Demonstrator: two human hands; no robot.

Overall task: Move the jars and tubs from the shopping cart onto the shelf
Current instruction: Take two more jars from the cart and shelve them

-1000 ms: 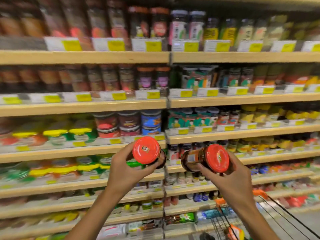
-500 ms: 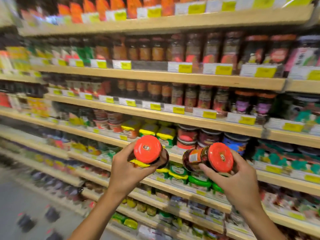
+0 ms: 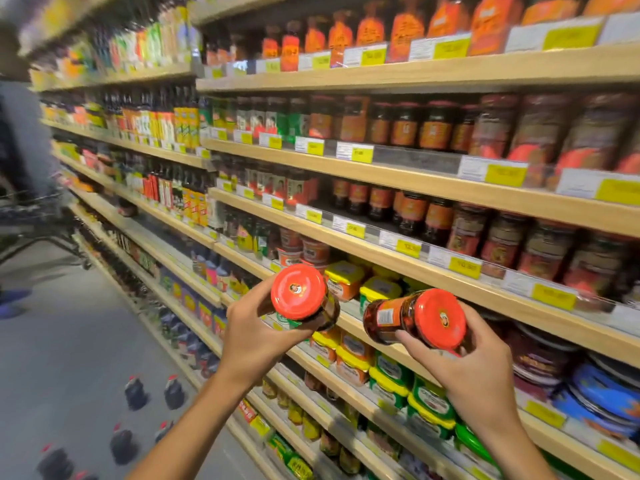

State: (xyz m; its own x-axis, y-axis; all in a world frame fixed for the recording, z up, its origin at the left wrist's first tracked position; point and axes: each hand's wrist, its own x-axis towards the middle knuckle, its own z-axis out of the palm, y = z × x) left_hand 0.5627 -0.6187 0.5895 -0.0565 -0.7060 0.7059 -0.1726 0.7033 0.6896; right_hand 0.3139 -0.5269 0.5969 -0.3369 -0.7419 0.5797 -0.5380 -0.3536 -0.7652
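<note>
Jars: two (red lids), left jar [image 3: 304, 299] gripped in left hand [image 3: 258, 336], right jar [image 3: 412, 318] in right hand [image 3: 474, 368].

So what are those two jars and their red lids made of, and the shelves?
Jars: probably clear glass, since the dark contents show through the glossy wall of the one in the right hand. Lids: likely painted metal, smooth with a satin sheen, though plastic is possible. Shelves: pale wood or wood-look laminate, matte, with faint grain.
</note>
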